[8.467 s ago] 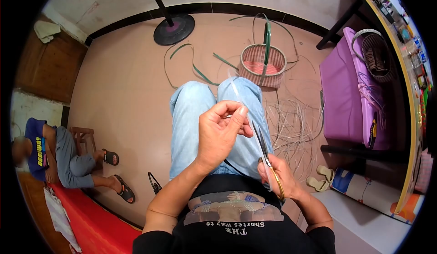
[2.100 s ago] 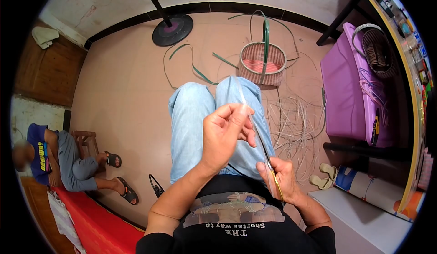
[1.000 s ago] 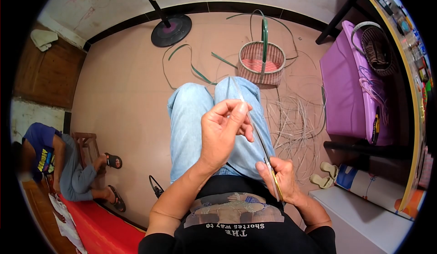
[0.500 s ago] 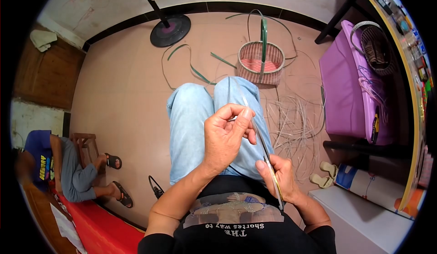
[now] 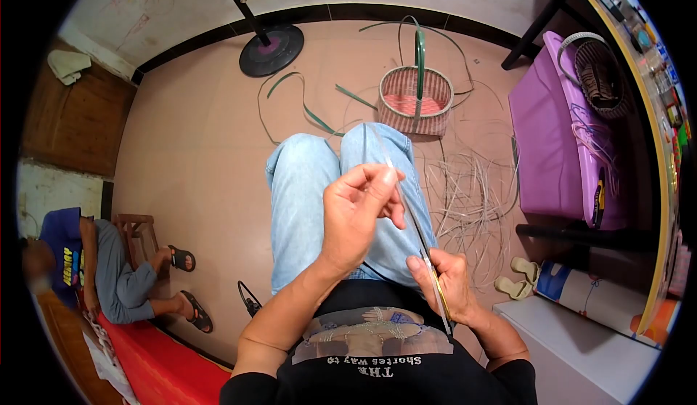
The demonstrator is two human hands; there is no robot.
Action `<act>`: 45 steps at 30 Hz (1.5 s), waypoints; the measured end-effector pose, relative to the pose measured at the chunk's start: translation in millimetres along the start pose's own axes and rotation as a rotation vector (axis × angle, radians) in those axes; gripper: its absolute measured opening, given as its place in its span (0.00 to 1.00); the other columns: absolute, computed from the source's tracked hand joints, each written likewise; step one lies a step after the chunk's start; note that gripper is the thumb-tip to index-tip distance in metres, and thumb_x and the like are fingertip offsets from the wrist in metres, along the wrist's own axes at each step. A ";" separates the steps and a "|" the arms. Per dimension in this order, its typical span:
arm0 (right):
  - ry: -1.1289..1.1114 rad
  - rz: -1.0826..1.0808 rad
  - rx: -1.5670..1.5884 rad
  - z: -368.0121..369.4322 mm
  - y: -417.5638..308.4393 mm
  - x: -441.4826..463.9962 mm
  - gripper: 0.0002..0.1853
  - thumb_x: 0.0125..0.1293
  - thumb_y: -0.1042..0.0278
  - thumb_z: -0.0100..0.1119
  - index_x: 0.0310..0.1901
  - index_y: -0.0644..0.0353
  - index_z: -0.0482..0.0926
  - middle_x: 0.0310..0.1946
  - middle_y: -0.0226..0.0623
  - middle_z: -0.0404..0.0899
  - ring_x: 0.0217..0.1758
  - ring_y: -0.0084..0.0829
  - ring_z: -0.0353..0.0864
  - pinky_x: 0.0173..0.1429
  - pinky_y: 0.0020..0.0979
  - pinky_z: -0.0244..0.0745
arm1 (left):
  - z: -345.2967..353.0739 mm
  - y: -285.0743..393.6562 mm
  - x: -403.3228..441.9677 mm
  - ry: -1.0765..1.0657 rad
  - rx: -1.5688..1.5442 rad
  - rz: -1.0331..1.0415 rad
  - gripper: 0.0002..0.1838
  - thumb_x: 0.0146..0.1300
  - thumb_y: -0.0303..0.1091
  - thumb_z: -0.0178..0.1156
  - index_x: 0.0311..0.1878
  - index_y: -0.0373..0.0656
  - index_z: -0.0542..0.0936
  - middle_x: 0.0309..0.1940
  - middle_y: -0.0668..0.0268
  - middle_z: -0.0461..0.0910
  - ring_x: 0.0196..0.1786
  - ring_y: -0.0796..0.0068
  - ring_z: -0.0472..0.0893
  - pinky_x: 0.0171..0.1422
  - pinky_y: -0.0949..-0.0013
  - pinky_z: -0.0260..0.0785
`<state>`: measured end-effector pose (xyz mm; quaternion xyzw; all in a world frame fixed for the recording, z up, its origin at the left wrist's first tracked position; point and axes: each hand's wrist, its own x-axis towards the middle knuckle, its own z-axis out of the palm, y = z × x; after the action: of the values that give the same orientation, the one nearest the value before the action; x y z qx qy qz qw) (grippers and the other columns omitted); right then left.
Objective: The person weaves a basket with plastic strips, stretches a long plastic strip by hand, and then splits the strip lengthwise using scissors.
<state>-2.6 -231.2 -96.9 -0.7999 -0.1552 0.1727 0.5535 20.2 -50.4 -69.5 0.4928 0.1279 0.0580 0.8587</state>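
Observation:
A long, thin, shiny plastic strip [image 5: 414,220] slants across my right thigh, from near the knee down towards my waist. My left hand [image 5: 357,212] pinches it between thumb and index finger, the other fingers loosely curled. Lower down, my right hand [image 5: 448,280] is closed around the strip, thumb laid along it. A dark, narrow length and a yellowish edge show beside the strip at this hand; I cannot tell whether they belong to a separate tool. Beyond my knees, a woven basket [image 5: 414,123] with a green handle stands on the floor.
Loose clear strips [image 5: 468,194] lie tangled right of my legs. Green strips [image 5: 312,114] curl on the floor ahead. A purple bin [image 5: 541,136] stands at right, bearing another basket [image 5: 602,78]. A round black stand base [image 5: 272,49] is at the back. Another person [image 5: 123,267] sits at left.
My left hand has shifted very slightly down and left along the strip, still pinching. The right hand stays almost in place. The seated person's head has moved a little.

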 end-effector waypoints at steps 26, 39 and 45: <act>0.015 0.015 0.014 1.1 -0.4 1.1 0.26 0.63 0.63 0.66 0.15 0.64 0.63 0.09 0.37 0.54 0.16 0.21 0.52 0.17 0.32 0.53 | 2.7 -7.3 -1.5 -0.010 0.101 0.094 0.11 0.71 0.34 0.56 0.39 0.34 0.77 0.24 0.66 0.77 0.23 0.80 0.77 0.30 0.77 0.71; -0.002 0.018 0.039 -1.8 -2.1 -0.1 0.26 0.64 0.60 0.65 0.17 0.64 0.63 0.10 0.35 0.54 0.17 0.21 0.52 0.18 0.32 0.54 | 4.1 -7.0 0.8 -0.013 0.051 0.081 0.10 0.70 0.33 0.57 0.40 0.34 0.77 0.25 0.67 0.76 0.25 0.81 0.76 0.31 0.77 0.71; 0.006 0.023 0.048 -2.0 -3.1 2.4 0.26 0.64 0.59 0.64 0.17 0.64 0.63 0.10 0.36 0.55 0.17 0.21 0.53 0.18 0.32 0.54 | 4.3 -10.7 -0.2 -0.033 0.083 0.118 0.09 0.70 0.31 0.57 0.40 0.34 0.77 0.24 0.66 0.77 0.25 0.81 0.76 0.31 0.78 0.70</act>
<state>0.2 -230.8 -93.6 -0.7886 -0.1400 0.1803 0.5709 21.0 -59.5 -76.7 0.5355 0.0869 0.0949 0.8347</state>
